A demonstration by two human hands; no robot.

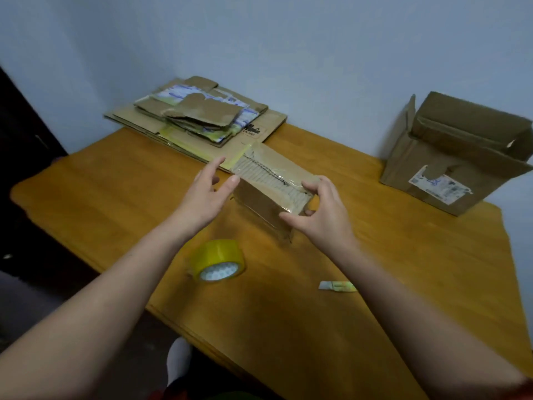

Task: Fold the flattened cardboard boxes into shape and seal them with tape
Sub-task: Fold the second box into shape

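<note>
Midway across the bench: a small cardboard box [268, 194] stood on the wooden bench [403, 269] between two bare hands. Its top flaps were shut under a strip of clear tape, and torn, ribbed board showed through the tape along the seam.
Box contents: hidden, as every side of the small box in view was closed.
Left hand: the left hand [207, 194] was at the box's far left end. Its grip was wide, fingers straight and spread, with the thumb tip touching the top corner. It had hold of nothing.
Right hand: the right hand [320, 212] was at the box's near right end. Its grip curled narrowly round that end, forefinger on the top edge and thumb against the side face, pinching the box.
Tape: a roll of yellow tape [219, 262] lay tilted on the bench between the forearms, near the box but apart from it.
Scrap: a small pale strip [337, 286] lay on the bench beside the right forearm. Whether it was tape or paper could not be told.
Flattened stock: a stack of flattened cardboard boxes [199, 116] lay at the bench's far left corner by the wall [288, 39], smaller printed pieces on top of a broad sheet.
Open carton: a larger cardboard carton [450, 160] stood at the far right edge of the bench, flaps raised and a shipping label on its near side. Its mouth showed only brown board, and what it held could not be told.
</note>
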